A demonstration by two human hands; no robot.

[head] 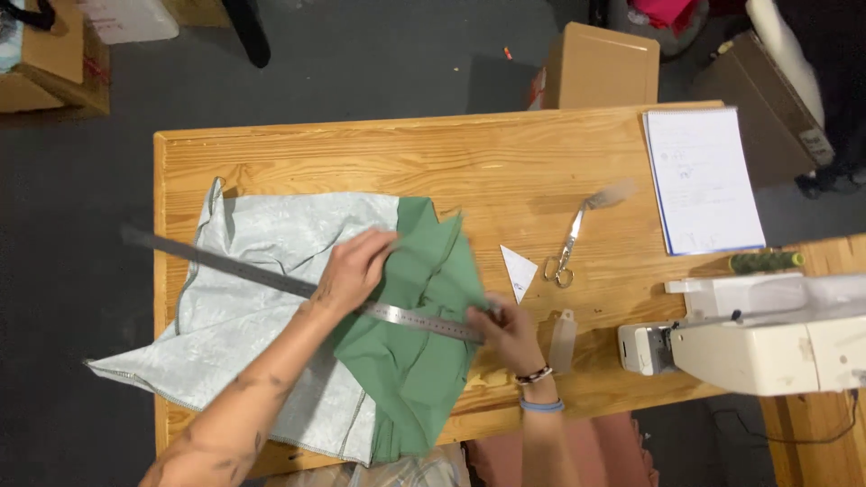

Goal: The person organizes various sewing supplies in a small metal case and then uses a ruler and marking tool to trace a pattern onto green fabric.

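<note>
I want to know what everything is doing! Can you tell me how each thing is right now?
left hand: pressing on the ruler
right hand: at the ruler's end
ruler: lying slanted across the fabrics
green fabric: folded, rumpled
pale fabric: spread flat
scissors: shut, lying on the table
notepad: lying flat

Both forearms bare, no sleeves. Left forearm (236,406) carries dark tattoo marks. Right wrist: beaded black-and-white bracelet (534,375), light blue band (541,406) just below it, nearer the elbow. No rings visible.
</note>
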